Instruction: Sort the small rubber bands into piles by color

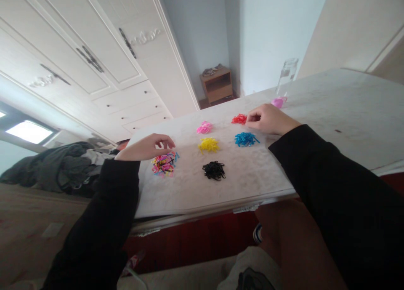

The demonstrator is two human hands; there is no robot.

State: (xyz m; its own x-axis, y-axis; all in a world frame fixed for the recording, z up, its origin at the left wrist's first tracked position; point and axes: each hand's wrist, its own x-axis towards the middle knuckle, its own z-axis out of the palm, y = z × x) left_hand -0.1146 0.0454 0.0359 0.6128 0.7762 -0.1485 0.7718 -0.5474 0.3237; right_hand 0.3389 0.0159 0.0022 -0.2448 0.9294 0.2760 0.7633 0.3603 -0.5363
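My left hand (pixel 150 146) hovers at the far side of a mixed pile of small coloured rubber bands (pixel 164 164), its fingers loosely bent with gaps between them. Beside the pile of red rubber bands (pixel 239 119) is my right hand (pixel 268 119), thumb and fingers pressed together; what they hold, if anything, is hidden. Nearer to me than the red pile lie blue rubber bands (pixel 245 139). Pink (pixel 204 127), yellow (pixel 208 145) and black rubber bands (pixel 213 170) form separate piles between my hands.
A clear glass bottle (pixel 286 76) and a pink object (pixel 279 102) stand beyond my right hand on the white table (pixel 353 113). Dark clothes (pixel 59 166) are heaped to the left. A small wooden cabinet (pixel 217 86) is against the far wall.
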